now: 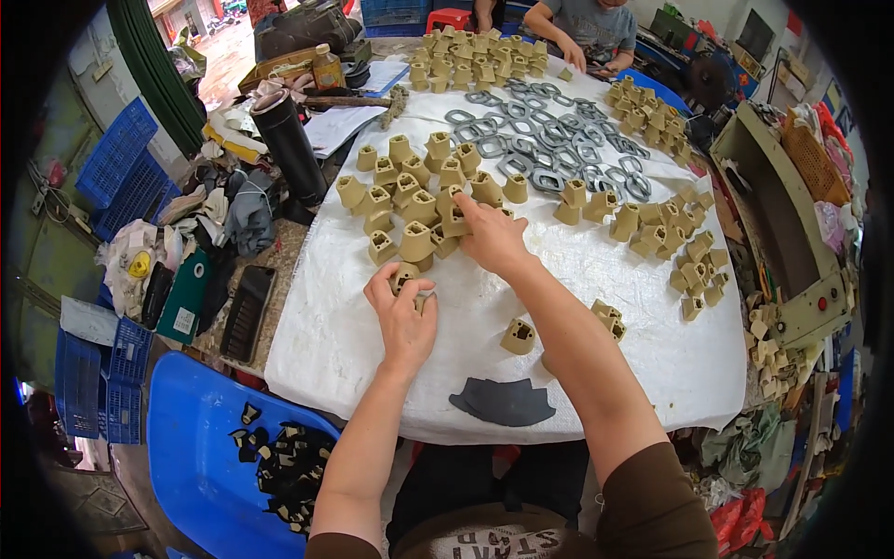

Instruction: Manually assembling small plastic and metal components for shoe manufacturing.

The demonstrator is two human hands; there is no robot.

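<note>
Several tan, cup-like moulded pieces with openings in their tops stand in a cluster on the white-covered table. My left hand has its fingers wrapped round one tan piece at the near edge of that cluster. Reaching across, my right hand has its fingers on another tan piece at the cluster's right side. Its thumb is apart, and whether it grips the piece is hard to make out. A loose tan piece lies tilted near my right forearm, which partly hides more pieces.
Flat dark sheets lie at the table's near edge. Grey ring-shaped parts are spread farther back, with more tan pieces beyond. A blue tub of dark scraps stands at lower left. Another person sits across the table.
</note>
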